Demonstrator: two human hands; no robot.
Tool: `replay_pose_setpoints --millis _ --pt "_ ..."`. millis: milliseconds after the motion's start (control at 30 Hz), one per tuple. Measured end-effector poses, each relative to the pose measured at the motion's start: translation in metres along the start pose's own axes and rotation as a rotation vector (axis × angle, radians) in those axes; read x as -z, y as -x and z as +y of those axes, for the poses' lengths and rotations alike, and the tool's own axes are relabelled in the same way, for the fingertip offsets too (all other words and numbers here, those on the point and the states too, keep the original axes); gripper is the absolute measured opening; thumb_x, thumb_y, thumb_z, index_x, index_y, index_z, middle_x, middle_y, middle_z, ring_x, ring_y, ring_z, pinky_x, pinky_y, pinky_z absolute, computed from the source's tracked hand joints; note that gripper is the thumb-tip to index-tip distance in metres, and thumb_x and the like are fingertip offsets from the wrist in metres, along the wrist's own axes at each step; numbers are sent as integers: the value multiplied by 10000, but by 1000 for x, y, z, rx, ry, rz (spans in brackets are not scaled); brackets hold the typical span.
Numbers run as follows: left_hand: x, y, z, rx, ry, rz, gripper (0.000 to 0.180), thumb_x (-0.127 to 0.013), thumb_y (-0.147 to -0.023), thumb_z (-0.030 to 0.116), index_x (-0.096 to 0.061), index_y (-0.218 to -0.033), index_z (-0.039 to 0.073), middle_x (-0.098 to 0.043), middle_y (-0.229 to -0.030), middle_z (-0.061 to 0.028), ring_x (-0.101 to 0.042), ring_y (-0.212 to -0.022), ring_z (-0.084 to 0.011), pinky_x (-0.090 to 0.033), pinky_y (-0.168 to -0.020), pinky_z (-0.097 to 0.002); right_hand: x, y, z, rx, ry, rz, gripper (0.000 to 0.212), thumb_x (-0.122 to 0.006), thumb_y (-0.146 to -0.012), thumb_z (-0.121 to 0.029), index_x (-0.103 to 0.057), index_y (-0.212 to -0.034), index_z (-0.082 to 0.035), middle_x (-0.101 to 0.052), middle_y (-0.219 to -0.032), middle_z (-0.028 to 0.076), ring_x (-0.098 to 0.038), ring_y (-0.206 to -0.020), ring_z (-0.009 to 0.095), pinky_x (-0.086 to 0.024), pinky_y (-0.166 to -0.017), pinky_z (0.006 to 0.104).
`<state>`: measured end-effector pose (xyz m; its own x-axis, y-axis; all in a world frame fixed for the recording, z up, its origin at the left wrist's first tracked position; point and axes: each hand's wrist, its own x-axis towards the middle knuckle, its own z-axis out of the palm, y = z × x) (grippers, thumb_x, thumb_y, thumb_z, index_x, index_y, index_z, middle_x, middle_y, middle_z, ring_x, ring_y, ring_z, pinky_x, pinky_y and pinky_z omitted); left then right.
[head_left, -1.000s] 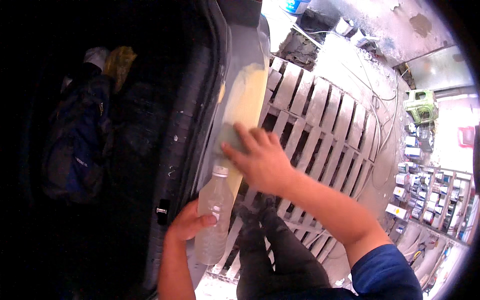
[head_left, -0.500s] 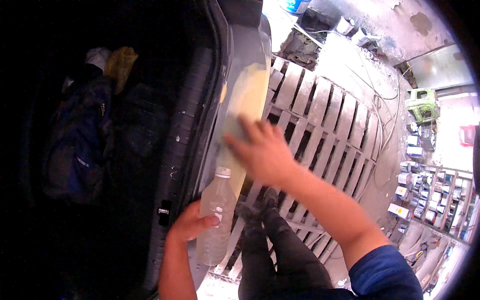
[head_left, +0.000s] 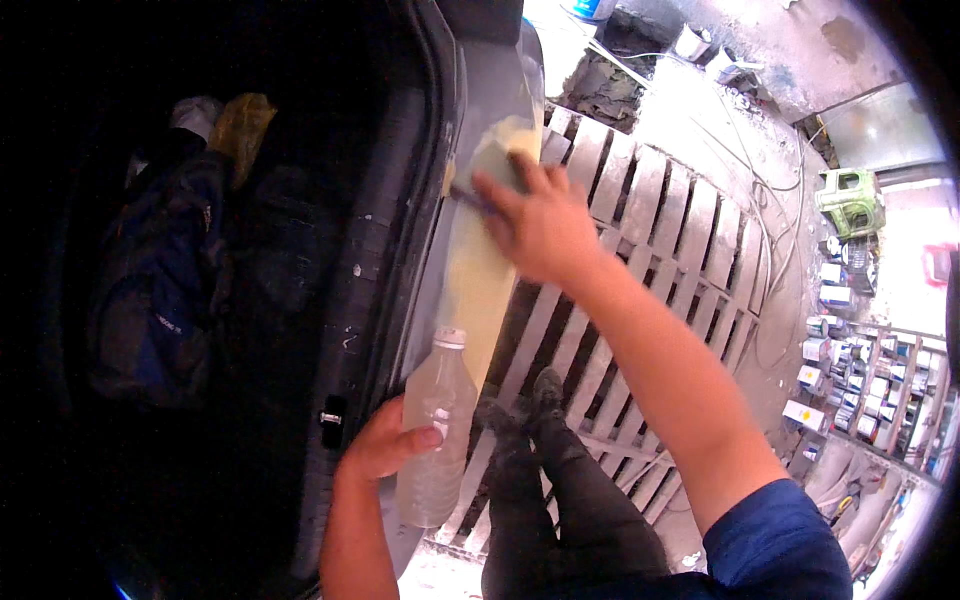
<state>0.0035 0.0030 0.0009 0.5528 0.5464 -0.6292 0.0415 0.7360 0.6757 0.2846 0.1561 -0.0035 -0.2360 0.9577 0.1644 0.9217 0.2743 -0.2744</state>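
Observation:
My left hand (head_left: 390, 440) is wrapped round a clear plastic bottle (head_left: 437, 450) with a white cap, upright beside the car's rear edge. The bottle holds cloudy liquid, though its level is hard to make out. My right hand (head_left: 540, 220) presses a grey piece of sandpaper (head_left: 490, 165) flat on the bodywork, fingers over it; a dark strip shows along its near side, slightly blurred. Under and around it runs a long patch of yellow filler (head_left: 478, 290) on the grey painted panel (head_left: 490, 75). The sandpaper covers the patch's upper part.
To the left opens the dark car boot with a dark backpack (head_left: 165, 290) and a yellow bag (head_left: 240, 135). A slatted wooden pallet (head_left: 625, 200) lies under my feet. Cables (head_left: 765, 230), a green crate (head_left: 850, 203) and several paint cans (head_left: 865, 390) are at the right.
My right hand has slid the sandpaper up and away along the yellow filler, uncovering its middle part. The left hand keeps the bottle in nearly the same place.

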Motion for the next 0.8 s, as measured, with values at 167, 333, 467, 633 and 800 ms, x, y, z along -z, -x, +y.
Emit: replay_pose_setpoints --millis 167,333,467,633,800 --pt "8 9 -5 -4 24 -5 602 -749 -836 275 -531 -1338 23 -636 -1173 -44 -593 -1057 -149 -489 -914 -334 -6 46 -43 106 38 -58 512 -663 -832 -267 -600 -1339 -255 -480 -1407 211 -531 -1177 405 -458 -909 512" --pt "4 8 -2 5 57 -14 606 -749 -834 264 -525 -1341 21 -634 -1183 -49 -594 -1063 -156 -485 -924 -338 0 54 -40 122 -31 -53 477 -644 -857 -281 -602 -1332 -250 -501 -1379 199 -535 -1163 403 -459 -908 518" --pt "-2 -1 -4 -12 21 -28 625 -763 -820 258 -521 -1343 18 -632 -1196 -54 -595 -1075 -165 -478 -948 -349 6 -10 5 -21 15 18 505 -650 -846 -278 -598 -1346 -227 -446 -1446 212 -523 -1166 411 -439 -943 508" --pt "-2 10 -6 1 42 47 658 -797 -785 264 -529 -1332 14 -638 -1191 -55 -598 -1079 -168 -477 -957 -358 -1 88 -55 199 -51 -53 460 -631 -868 -282 -608 -1326 -250 -495 -1376 209 -533 -1132 391 -456 -895 501" --pt "-6 29 -16 71 55 130 680 -814 -759 260 -535 -1328 16 -645 -1173 -51 -603 -1069 -168 -481 -952 -356 2 67 -40 135 -72 -32 477 -645 -856 -269 -607 -1331 -253 -477 -1409 205 -539 -1129 373 -458 -897 499"
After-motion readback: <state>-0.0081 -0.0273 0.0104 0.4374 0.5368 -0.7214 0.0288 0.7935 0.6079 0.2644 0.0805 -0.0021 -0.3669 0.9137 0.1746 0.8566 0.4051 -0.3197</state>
